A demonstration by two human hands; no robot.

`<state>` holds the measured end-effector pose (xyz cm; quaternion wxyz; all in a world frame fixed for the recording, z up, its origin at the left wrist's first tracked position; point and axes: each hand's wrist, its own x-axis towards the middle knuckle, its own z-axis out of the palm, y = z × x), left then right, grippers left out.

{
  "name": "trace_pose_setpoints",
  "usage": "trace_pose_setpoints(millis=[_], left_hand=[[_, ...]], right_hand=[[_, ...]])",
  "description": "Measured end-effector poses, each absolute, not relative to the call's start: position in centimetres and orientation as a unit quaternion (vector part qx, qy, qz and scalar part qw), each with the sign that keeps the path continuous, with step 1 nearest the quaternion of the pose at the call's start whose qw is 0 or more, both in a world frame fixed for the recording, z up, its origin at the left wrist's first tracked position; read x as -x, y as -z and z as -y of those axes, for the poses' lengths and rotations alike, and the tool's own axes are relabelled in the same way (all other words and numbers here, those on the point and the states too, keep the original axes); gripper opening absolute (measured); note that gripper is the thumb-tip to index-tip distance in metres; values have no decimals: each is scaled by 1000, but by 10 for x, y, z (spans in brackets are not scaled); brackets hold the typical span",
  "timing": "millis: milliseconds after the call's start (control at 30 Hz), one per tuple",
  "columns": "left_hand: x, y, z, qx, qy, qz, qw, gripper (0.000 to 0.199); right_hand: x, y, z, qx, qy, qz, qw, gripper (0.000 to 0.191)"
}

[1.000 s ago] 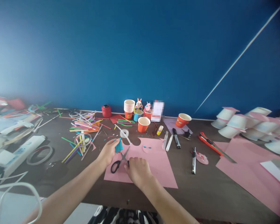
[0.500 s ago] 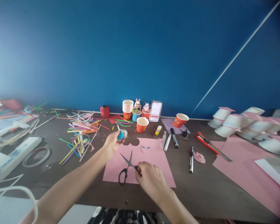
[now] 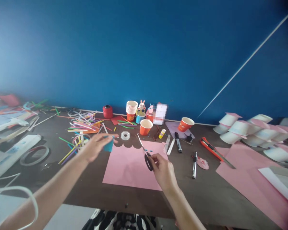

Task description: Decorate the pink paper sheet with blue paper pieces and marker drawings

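My left hand (image 3: 97, 147) holds a small piece of blue paper (image 3: 108, 146) above the table, left of the pink sheet. Its fingers stretch over the paper's top edge. Beyond the fingertips a clear tape roll (image 3: 125, 135) lies flat on the table. In my right hand (image 3: 162, 169) are black-handled scissors (image 3: 148, 159), gripped by the handles, their blades nearly together and pointing away from me. Under them spreads the pink sheet (image 3: 127, 169), with scalloped cuts along its far edge. A small pink cutout with blue marks is partly hidden behind the scissors.
Paper cups (image 3: 146, 127), a glue stick (image 3: 162, 134) and black markers (image 3: 178, 142) stand or lie beyond the sheet. An orange utility knife (image 3: 214, 151) rests at right with its blade out. Coloured sticks (image 3: 86, 123) are piled at left, near a white power strip (image 3: 19, 153).
The tape roll has left my left hand and lies on the table. That hand has moved left with the blue paper. The scissors have been lifted, and their blades have come together.
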<state>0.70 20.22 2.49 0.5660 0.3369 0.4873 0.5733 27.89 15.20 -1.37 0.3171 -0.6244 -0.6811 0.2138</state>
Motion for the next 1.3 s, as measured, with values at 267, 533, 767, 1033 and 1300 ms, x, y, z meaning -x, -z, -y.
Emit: trace_pose_setpoints(millis=[267,533,767,1033,1300], left_hand=[[-118,11,-209,-263,-527,-313,745,16],[-117,16,-228,-300,-575,-309,696,19],[-106,28,-234,-286,-603,-365,649,23],[-97,52,-245,-177,-631,-402,640,25],[-95,50,-249,-120,-656,-357,654,11]], right_hand=[[-257,25,-179,556,-413,580,428,39],[-275,7,-201,372,-728,490,302,57],[-269,23,-212,322,-758,473,314,59],[-276,40,-208,322,-744,501,304,43],[-277,52,-209,270,-786,497,249,51]])
